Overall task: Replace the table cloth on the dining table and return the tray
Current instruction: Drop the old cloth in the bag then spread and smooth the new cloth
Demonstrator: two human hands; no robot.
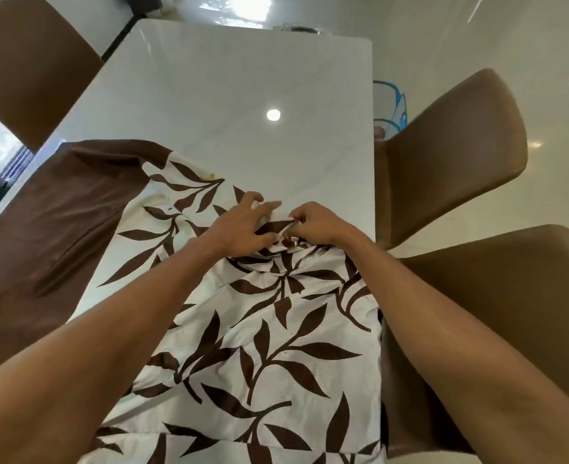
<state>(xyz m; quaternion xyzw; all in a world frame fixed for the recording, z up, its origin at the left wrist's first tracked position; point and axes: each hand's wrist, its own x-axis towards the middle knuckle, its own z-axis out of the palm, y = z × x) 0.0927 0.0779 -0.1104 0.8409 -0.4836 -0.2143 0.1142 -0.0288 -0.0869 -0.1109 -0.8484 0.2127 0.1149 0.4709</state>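
A white table cloth point(269, 346) with brown leaf print and a wide brown border point(58, 222) lies bunched over the near half of the glossy white dining table point(242, 78). My right hand point(313, 224) pinches a gathered fold of the cloth near the table's middle. My left hand point(239, 226) rests beside it on the cloth, fingers spread, thumb against the same fold. The tray is not in view.
Two brown chairs stand along the table's right side point(450, 145) point(497, 313), and another brown chair point(25, 61) at the far left. A blue and white object point(390, 102) sits behind the right chair. A glass item point(298, 29) shows past the far table edge.
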